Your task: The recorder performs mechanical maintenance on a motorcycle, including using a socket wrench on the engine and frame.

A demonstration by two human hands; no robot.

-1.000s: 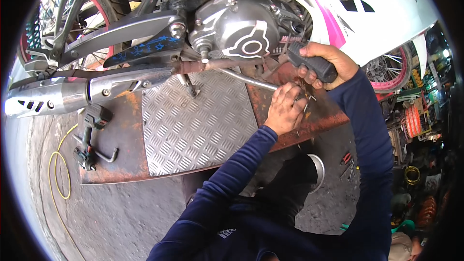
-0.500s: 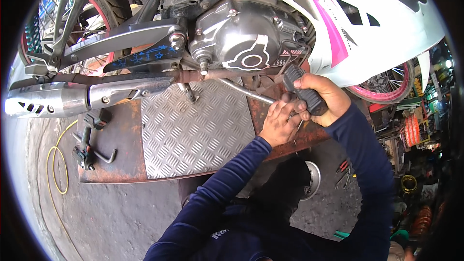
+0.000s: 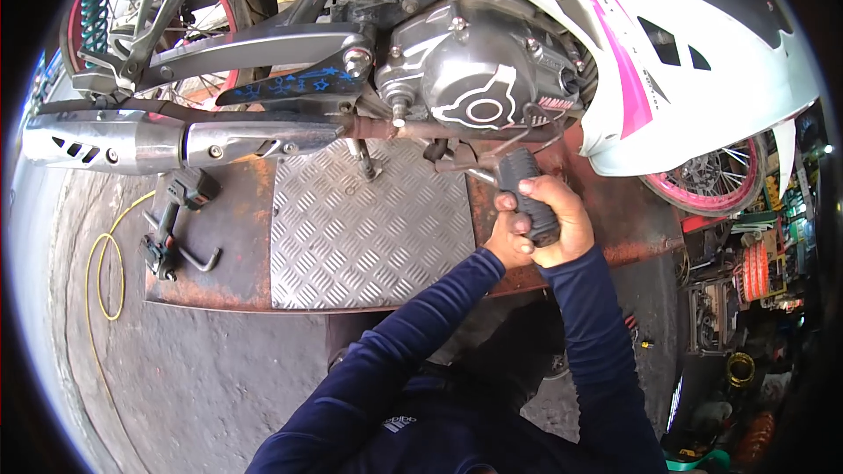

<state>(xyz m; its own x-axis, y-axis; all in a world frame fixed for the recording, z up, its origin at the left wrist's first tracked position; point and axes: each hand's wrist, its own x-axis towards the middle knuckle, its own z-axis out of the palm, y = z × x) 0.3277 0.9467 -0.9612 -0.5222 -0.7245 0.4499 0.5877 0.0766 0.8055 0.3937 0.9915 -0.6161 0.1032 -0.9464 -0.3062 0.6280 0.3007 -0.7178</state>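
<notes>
A black ribbed rubber footpeg (image 3: 530,204) is held just below the motorcycle's engine (image 3: 485,79). My right hand (image 3: 569,218) wraps round it, thumb lying on top. My left hand (image 3: 507,241) is closed against its lower left side, close to the right one; part of its fingers is hidden behind the peg. A bare metal bar (image 3: 479,174) runs from under the engine toward the peg's far end. Whether bar and peg are joined cannot be made out.
A silver exhaust (image 3: 105,142) crosses the left. On the rusty platform (image 3: 228,250) with its chequered metal plate (image 3: 369,237) lies a cordless power tool (image 3: 176,215) beside a bent metal bar (image 3: 207,260). A yellow hose (image 3: 98,272) trails on the floor. Shelves of parts (image 3: 746,272) stand at right.
Both hands have come nearer to me and to the left with the footpeg, which now tilts more upright. The left hand's fingers have drawn in against it. The view has shifted slightly.
</notes>
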